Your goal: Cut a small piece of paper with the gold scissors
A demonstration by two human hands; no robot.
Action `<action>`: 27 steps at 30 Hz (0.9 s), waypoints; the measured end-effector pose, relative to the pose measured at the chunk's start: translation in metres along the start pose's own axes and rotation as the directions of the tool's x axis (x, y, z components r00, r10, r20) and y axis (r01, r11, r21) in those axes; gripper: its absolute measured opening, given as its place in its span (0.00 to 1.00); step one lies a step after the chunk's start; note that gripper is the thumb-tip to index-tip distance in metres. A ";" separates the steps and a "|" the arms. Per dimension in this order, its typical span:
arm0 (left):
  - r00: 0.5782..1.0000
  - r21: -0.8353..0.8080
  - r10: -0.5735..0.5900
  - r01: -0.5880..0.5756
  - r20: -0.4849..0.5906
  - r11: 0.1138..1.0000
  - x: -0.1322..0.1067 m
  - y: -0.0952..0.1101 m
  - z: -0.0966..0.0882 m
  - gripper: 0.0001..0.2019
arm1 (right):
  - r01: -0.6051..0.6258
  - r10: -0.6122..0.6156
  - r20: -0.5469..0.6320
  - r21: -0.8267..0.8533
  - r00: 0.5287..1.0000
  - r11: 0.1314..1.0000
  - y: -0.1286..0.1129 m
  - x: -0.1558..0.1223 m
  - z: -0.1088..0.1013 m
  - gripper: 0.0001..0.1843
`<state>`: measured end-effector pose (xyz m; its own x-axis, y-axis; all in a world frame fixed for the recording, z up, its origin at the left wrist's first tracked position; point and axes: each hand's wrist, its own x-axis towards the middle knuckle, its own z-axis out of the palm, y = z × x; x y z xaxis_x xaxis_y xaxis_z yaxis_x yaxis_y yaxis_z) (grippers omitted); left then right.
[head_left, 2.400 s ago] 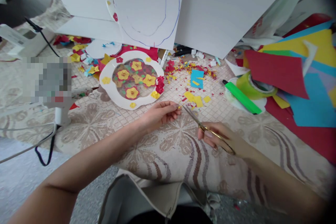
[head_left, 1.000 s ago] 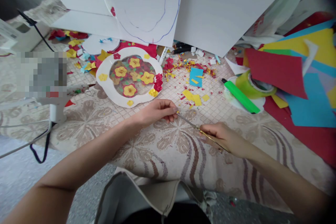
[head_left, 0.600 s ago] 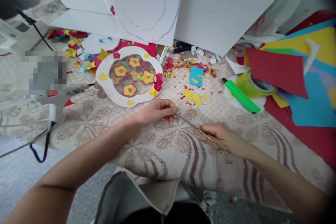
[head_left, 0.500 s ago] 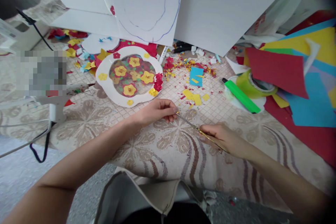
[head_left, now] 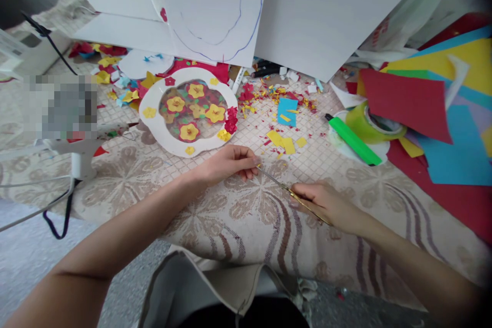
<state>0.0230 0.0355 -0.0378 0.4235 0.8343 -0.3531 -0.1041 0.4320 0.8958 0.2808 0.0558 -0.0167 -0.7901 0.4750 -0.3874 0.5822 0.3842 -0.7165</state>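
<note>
My right hand [head_left: 326, 204] grips gold-handled scissors [head_left: 277, 183], their blades pointing up and left toward my left fingertips. My left hand [head_left: 226, 164] pinches a tiny yellow paper scrap [head_left: 258, 166] right at the blade tips; the scrap is almost hidden by my fingers. Both hands hover just above a patterned beige cloth [head_left: 253, 215]. Beyond my left hand lies a white flower-shaped frame [head_left: 187, 113] filled with red and yellow paper flowers.
Yellow paper pieces [head_left: 282, 141] and a blue piece [head_left: 287, 111] lie among small cuttings. A green marker [head_left: 353, 141] and a green tape roll [head_left: 371, 125] sit right, beside coloured paper sheets [head_left: 434, 107]. White boards [head_left: 269, 10] lean at the back. A glue gun [head_left: 82, 156] with cable rests left.
The scissor blades, open 2.4 s ago, have come together at the scrap. My right hand has edged left toward my left hand. The view has shifted slightly.
</note>
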 end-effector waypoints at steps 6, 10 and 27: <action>1.000 -0.025 -0.025 0.026 0.015 0.999 0.000 -0.002 -0.002 0.12 | 0.032 -0.034 -0.028 -0.072 0.999 0.997 0.004 -0.001 0.003 0.26; 0.999 -0.017 -0.040 0.040 -0.006 0.999 0.000 0.000 0.000 0.11 | 0.025 -0.033 -0.064 -0.124 0.997 0.992 0.006 0.000 0.007 0.26; 0.989 -0.200 -0.003 -0.027 -0.146 0.979 0.000 0.001 0.004 0.09 | 0.011 -0.002 -0.125 0.076 0.992 0.997 0.016 0.006 0.011 0.24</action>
<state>0.0267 0.0349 -0.0355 0.2883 0.8741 -0.3909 -0.2932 0.4692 0.8330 0.2835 0.0561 -0.0369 -0.7608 0.5699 -0.3105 0.5571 0.3281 -0.7629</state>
